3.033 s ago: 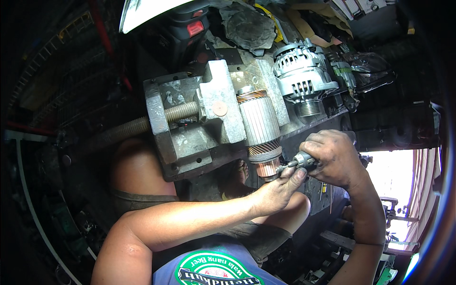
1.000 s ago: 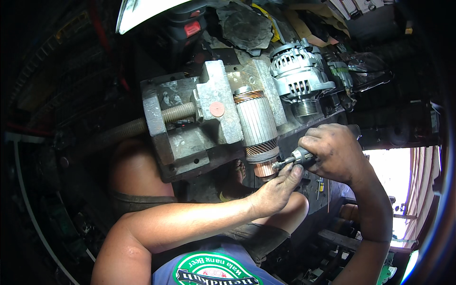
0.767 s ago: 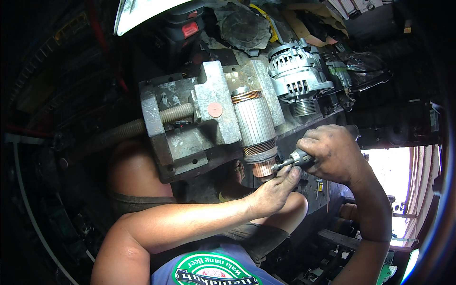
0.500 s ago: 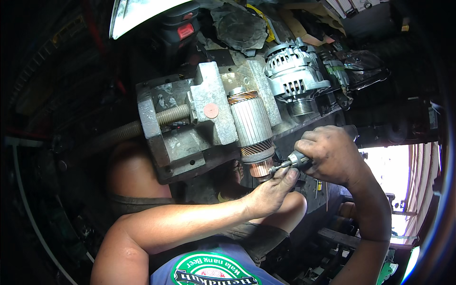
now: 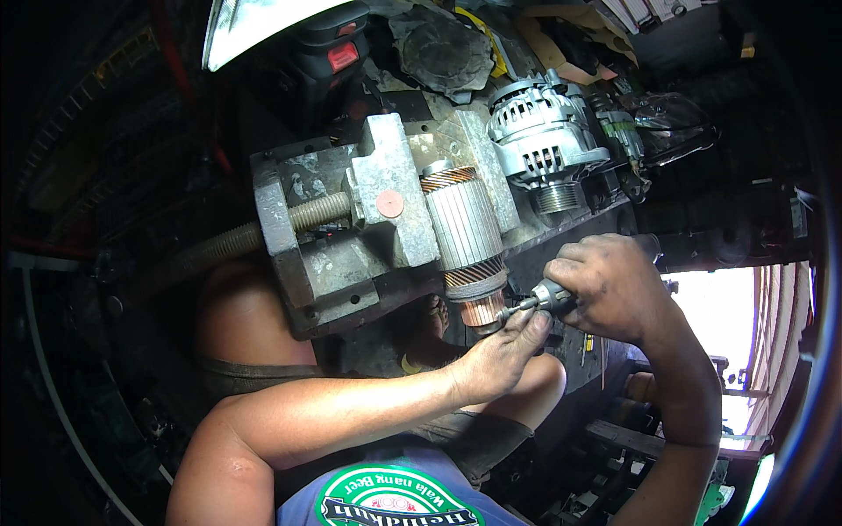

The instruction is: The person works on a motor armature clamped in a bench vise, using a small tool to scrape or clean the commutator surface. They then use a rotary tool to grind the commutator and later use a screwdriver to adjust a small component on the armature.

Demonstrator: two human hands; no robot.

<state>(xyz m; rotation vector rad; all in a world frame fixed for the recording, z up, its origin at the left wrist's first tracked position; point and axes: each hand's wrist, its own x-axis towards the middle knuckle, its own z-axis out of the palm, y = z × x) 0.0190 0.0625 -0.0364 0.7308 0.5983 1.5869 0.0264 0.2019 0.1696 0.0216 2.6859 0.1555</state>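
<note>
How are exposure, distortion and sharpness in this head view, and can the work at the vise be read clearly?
Head view: strong fisheye bending and dark vignetting toward the rim; the lamp at upper left and the opening at right are blown out. The centre is sharp and evenly lit: the vise, the armature, the left hand and the right hand gripping a small rotary tool read clearly.

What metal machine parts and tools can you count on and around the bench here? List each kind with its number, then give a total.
Bench vise: 1
Motor armature, clamped in the vise: 1
Alternator: 1
Small rotary tool, in the right hand: 1
Total: 4
</note>
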